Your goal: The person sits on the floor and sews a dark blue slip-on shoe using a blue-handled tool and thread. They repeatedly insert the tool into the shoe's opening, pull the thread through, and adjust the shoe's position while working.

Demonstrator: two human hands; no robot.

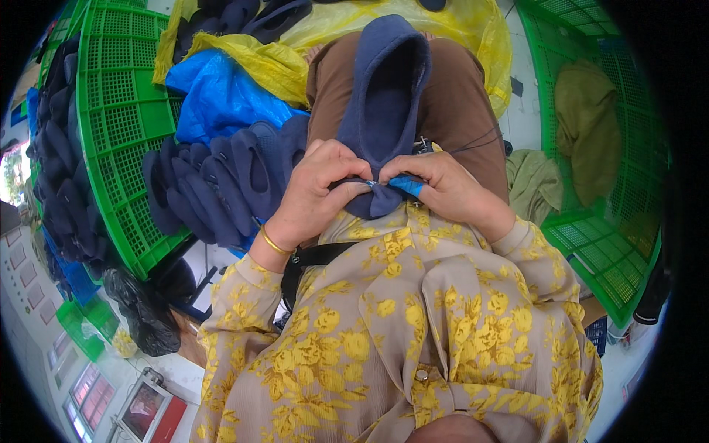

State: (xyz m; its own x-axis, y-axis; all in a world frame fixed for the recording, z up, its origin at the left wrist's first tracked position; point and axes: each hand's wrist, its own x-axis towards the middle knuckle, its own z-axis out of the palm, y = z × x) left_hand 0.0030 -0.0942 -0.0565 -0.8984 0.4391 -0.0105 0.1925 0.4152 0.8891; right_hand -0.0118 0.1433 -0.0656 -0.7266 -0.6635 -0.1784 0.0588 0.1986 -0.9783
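A navy blue fabric slipper (388, 52) lies lengthwise over my lap, its opening facing up and its sole hidden underneath. My left hand (317, 188) pinches one side of the slipper's near end between thumb and fingers. On the other side, my right hand (447, 184) is closed on the same end, thumb and forefinger together, with blue tape on a finger. Between the two sets of fingertips shows a small pale, shiny spot, too small to make out. Just beyond my right hand, a small metal object (425, 145) with dark thread rests against the trousers.
Several more navy slippers (221, 184) are piled at my left beside a green plastic crate (122, 111). Blue sheeting (221, 96) and a yellow sack (473, 37) lie beyond. At right, another green crate (628, 133) holds an olive cloth (587, 118); a black bag (144, 310) hangs lower left.
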